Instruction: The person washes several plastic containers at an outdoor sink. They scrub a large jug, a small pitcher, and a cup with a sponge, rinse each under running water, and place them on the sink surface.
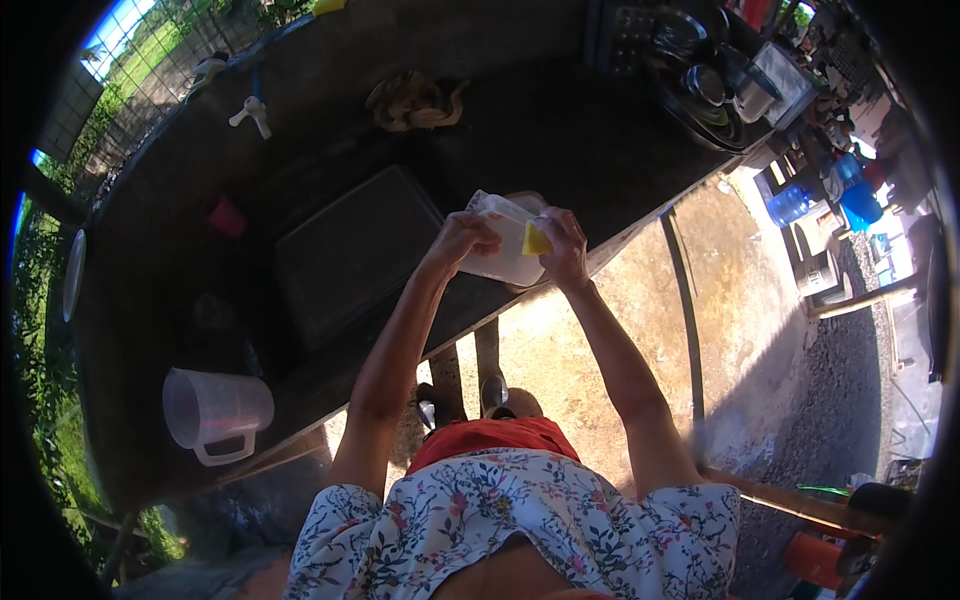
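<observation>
Over the dark counter's front edge, my left hand (464, 240) grips the left side of a translucent plastic container (498, 264), fingers curled round its rim. In my right hand (566, 248) a yellow sponge (537, 240) is pinched against the container's right side. Part of the container is hidden by both hands, so its full shape does not show. Left of my left hand, a large rectangular tray-like thing (355, 240) lies in shadow on the counter (530, 130).
A translucent pitcher (222, 400) stands at the counter's left end, a pink cup (227, 217) farther back. Beyond are a white faucet (252, 116) and a crumpled brownish cloth (412, 103). Metal dishes (706, 86) crowd the far right. Sunlit floor (640, 300) lies below the counter edge.
</observation>
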{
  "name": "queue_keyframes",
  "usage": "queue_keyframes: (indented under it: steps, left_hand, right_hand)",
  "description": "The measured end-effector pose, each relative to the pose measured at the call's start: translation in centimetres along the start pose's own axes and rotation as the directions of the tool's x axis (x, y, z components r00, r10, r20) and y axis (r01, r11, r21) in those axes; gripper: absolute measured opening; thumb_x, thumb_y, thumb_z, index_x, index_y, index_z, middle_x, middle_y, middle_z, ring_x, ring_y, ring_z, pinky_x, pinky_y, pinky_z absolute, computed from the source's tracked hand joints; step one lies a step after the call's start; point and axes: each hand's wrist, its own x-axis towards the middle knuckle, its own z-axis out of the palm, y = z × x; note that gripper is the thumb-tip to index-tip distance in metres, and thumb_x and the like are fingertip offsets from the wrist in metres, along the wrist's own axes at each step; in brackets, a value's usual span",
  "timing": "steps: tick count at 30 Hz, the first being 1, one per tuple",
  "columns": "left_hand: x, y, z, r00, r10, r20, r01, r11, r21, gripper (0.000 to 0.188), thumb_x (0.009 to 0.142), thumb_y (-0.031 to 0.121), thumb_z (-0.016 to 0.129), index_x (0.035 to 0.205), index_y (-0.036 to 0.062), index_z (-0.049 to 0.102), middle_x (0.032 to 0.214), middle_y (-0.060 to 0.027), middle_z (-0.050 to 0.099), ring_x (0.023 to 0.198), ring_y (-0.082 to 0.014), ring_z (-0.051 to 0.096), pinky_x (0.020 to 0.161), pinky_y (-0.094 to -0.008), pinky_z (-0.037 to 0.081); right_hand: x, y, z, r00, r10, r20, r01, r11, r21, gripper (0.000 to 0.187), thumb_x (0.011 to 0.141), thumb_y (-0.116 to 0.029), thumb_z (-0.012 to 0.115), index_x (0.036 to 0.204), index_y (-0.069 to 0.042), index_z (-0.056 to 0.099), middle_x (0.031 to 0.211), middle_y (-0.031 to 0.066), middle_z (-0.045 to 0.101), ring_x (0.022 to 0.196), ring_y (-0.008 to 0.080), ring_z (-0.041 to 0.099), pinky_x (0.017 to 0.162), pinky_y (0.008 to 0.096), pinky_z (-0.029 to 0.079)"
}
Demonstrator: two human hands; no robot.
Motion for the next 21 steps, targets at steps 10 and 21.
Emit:
queue_keyframes:
  steps: [10, 21]
  left_hand:
    - [0.3, 3.2, -0.6, 0.817, 0.174, 0.549, -0.522, 0.629, 0.577, 0.023, 0.070, 0.003, 0.068, 0.092, -0.0011, 0.064, 0.078, -0.0100, 0.064, 0.072, -0.0198, 0.062, 0.070, -0.0318, 0.049]
    - [-1.8, 5.6, -1.0, 0.921, 0.344, 0.184, -0.386, 0.736, 0.556, 0.035, 0.069, 0.014, 0.073, 0.102, 0.0100, 0.062, 0.122, -0.0133, 0.050, 0.119, -0.0296, 0.040, 0.098, -0.0417, 0.036]
  right_hand:
    - [7.7, 0.1, -2.7, 0.780, 0.366, 0.508, -0.623, 0.536, 0.570, 0.041, 0.088, -0.029, 0.057, 0.117, 0.000, 0.048, 0.112, 0.0100, 0.049, 0.101, 0.0174, 0.051, 0.086, 0.0299, 0.043]
    - [6.7, -1.6, -3.8, 0.425, 0.040, 0.904, -0.069, 0.998, -0.012, 0.035, 0.075, -0.026, 0.067, 0.102, -0.006, 0.059, 0.105, 0.0136, 0.060, 0.093, 0.0299, 0.059, 0.080, 0.0382, 0.048]
